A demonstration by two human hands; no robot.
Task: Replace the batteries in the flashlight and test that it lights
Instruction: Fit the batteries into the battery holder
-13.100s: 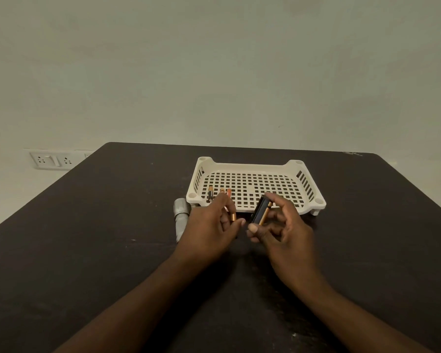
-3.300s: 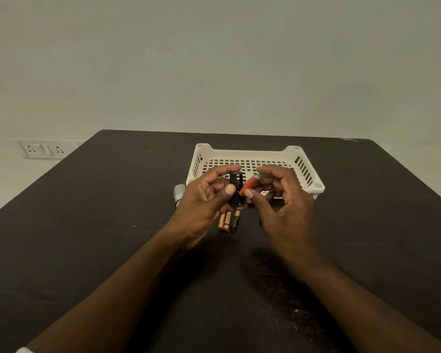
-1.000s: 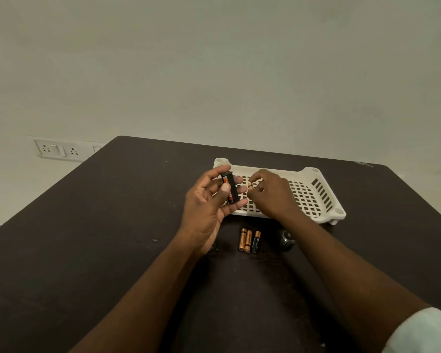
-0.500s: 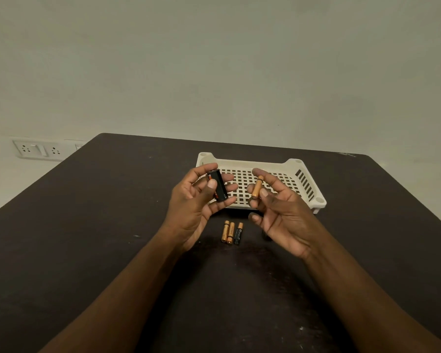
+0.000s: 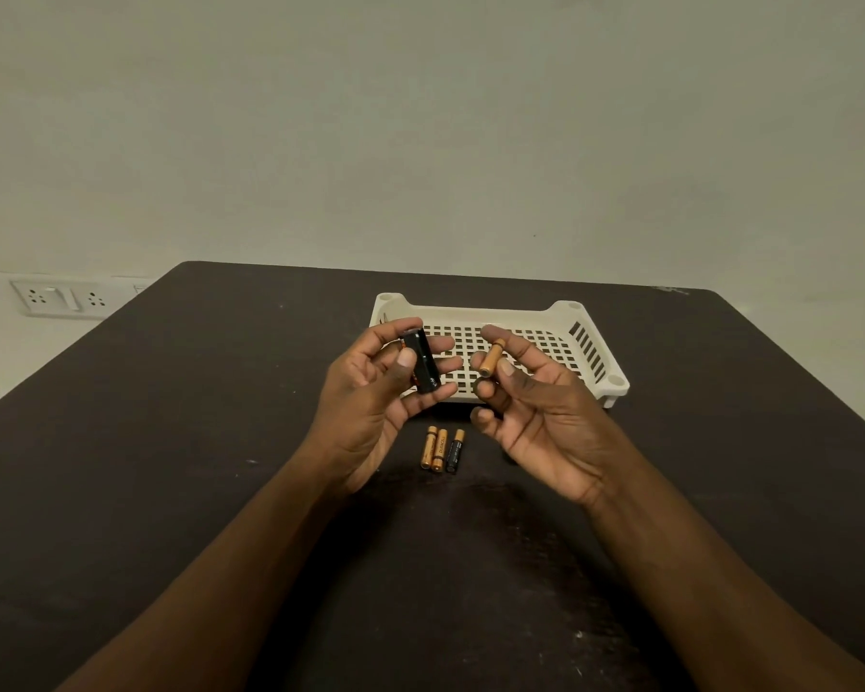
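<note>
A: State the position of each hand.

B: The left hand (image 5: 370, 392) is raised palm-up above the table (image 5: 171, 491), thumb and curled fingers closed round the black battery holder (image 5: 423, 361), which stands tilted. The right hand (image 5: 535, 407) is raised beside it and pinches a single copper-coloured battery (image 5: 491, 358) between thumb and forefinger; its other fingers curl loosely.

A: Is the holder loaded?

B: Cannot be determined. An orange patch shows at its upper left edge, but the thumb covers most of that side, so the slots are hidden.

A: Where is the flashlight body?

B: Not visible. A dark shape lies on the table just under the right hand, mostly covered by it; what it is cannot be made out.

A: Other batteries?

B: Three batteries (image 5: 440, 449) lie side by side on the table, between the wrists and near the basket's front edge. Two show copper casing along most of their length, the right one is mostly black. Their print is too small to read reliably.

A: Surroundings?

B: A white slotted basket (image 5: 590, 342) sits behind the hands, which partly block its floor. A wall socket panel (image 5: 63, 298) is at far left.
</note>
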